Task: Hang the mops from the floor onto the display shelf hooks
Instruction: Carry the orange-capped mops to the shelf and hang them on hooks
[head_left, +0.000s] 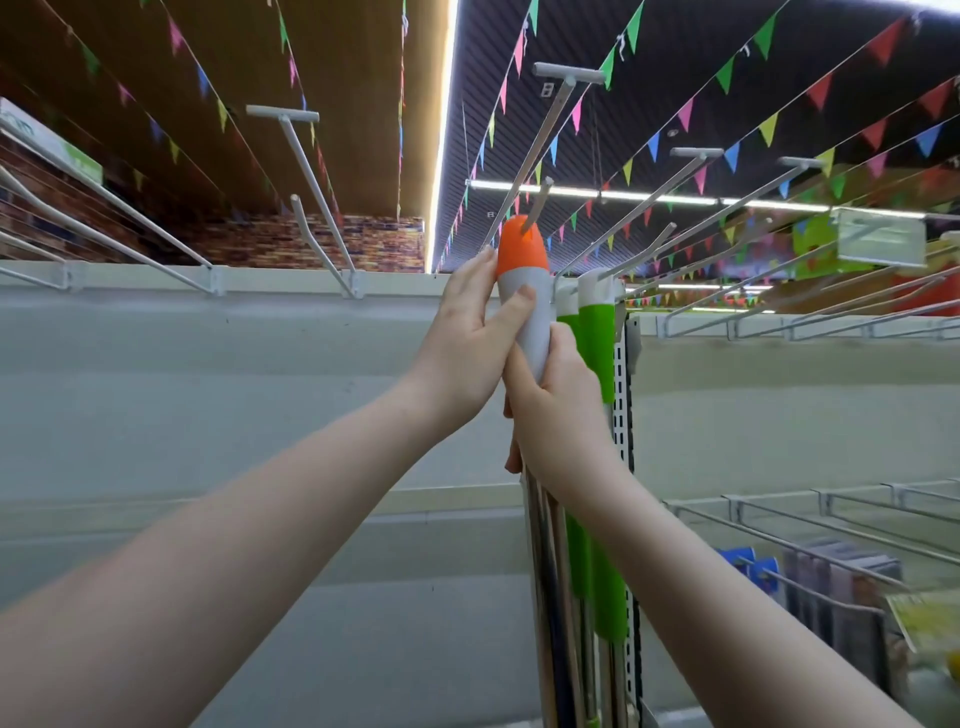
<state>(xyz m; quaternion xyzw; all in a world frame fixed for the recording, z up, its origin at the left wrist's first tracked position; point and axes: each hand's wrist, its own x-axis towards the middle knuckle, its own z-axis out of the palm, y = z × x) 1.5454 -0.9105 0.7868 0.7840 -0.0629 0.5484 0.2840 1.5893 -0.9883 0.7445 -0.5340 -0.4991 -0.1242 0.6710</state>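
Observation:
I hold a mop handle with a grey grip and orange cap upright against the top of the display shelf. My left hand grips the grey part just under the cap. My right hand grips the handle lower down. The tip of a metal hook passes into the hole in the orange cap. Two mops with green and white handles hang right beside it on a neighbouring hook. Their metal poles run down out of view; the mop heads are hidden.
Several bare white and metal hooks jut out from the top rail on both sides. A perforated upright stands behind the mops. Lower right hooks carry packaged goods. Bunting hangs from the ceiling.

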